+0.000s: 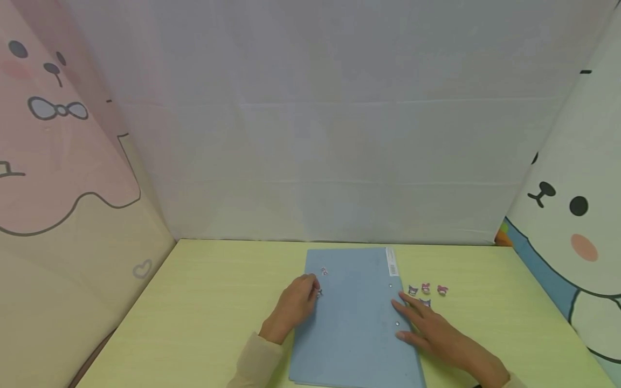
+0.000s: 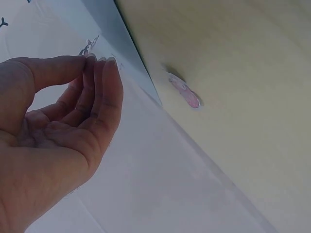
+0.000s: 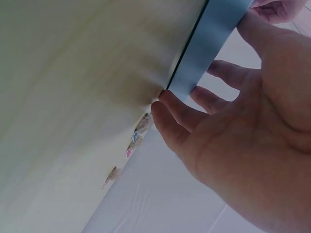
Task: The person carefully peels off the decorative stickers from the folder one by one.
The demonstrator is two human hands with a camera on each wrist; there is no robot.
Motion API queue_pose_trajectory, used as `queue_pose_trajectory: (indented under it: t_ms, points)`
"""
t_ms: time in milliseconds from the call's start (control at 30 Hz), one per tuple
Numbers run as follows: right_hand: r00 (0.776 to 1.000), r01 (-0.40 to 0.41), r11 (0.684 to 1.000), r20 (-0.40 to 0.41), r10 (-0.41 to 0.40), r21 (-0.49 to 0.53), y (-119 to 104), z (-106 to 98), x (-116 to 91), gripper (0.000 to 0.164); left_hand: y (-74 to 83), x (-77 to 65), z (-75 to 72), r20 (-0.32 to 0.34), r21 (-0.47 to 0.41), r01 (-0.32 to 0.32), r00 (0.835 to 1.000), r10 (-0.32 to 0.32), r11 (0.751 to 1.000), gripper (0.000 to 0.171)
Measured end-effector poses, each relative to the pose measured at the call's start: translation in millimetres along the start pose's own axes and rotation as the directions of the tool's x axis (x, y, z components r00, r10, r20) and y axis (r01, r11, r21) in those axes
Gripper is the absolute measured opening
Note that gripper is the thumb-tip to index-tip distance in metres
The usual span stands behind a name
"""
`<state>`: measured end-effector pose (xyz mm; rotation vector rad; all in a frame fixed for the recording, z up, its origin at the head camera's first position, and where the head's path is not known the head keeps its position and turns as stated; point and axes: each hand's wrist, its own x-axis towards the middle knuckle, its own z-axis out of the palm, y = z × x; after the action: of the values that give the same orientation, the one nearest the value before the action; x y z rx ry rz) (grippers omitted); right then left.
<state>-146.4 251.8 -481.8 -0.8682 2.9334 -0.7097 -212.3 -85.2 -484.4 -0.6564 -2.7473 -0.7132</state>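
Note:
A light blue folder (image 1: 356, 318) lies on the table, with a small cartoon charm (image 1: 324, 271) near its upper left. My left hand (image 1: 297, 302) is over the folder's left edge, its thumb and fingertips pinching another small charm (image 2: 89, 47). In the left wrist view, a pink charm (image 2: 184, 91) lies on the table beside the folder. My right hand (image 1: 434, 331) rests along the folder's right edge, fingers spread and fingertips on its surface. Just beyond that hand lie several purple and pink charms, among them a pink one (image 1: 442, 290).
The pale yellow table (image 1: 218, 302) extends on both sides of the folder. A white barcode label (image 1: 391, 262) and two small round studs are on the folder's right side. Behind stands a pale cloth wall (image 1: 310, 140), with cartoon-printed curtains (image 1: 58, 161) at the sides.

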Motion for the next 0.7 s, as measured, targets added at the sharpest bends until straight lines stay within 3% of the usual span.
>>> queue_pose_trajectory:
  t_ms: [700]
  points:
    - [1.000,0.011,1.000,-0.012,-0.012,-0.029,2.0,2.4,-0.5,0.063,-13.3,-7.8,-14.1,0.001,-0.024,0.035,0.999,-0.035,0.999,0.014]
